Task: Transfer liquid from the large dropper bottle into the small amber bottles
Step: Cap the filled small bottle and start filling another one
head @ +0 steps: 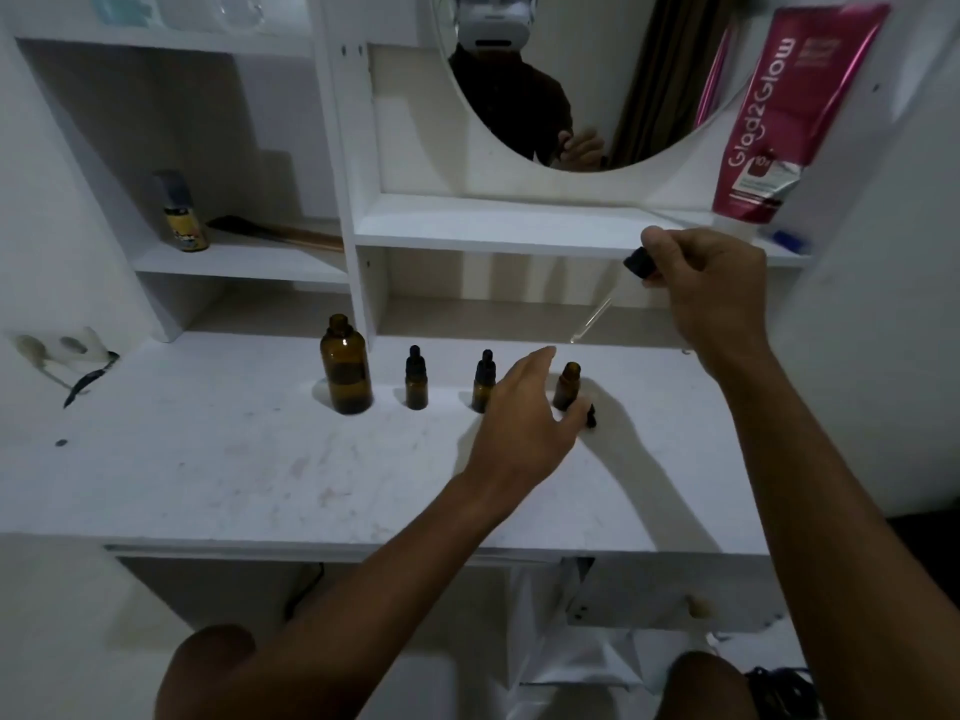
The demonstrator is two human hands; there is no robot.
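Note:
The large amber bottle [346, 370] stands uncapped on the white desk [260, 459]. To its right stand two small amber bottles with black dropper caps [416, 379] [483, 380] and a third small amber bottle [567, 385] with no cap. A small black cap [590, 414] lies beside the third one. My right hand [701, 283] grips the large dropper [640, 263] by its black bulb, the glass pipette [592, 319] slanting down above the open small bottle. My left hand [524, 413] hovers with spread fingers just left of that bottle, partly hiding the second small bottle.
A white shelf unit rises behind the desk, with a round mirror [571, 96], a pink tube [779, 111] on the upper shelf and a yellow spray can [182, 215] on the left shelf. A wall socket with a black plug [78, 366] sits at the far left.

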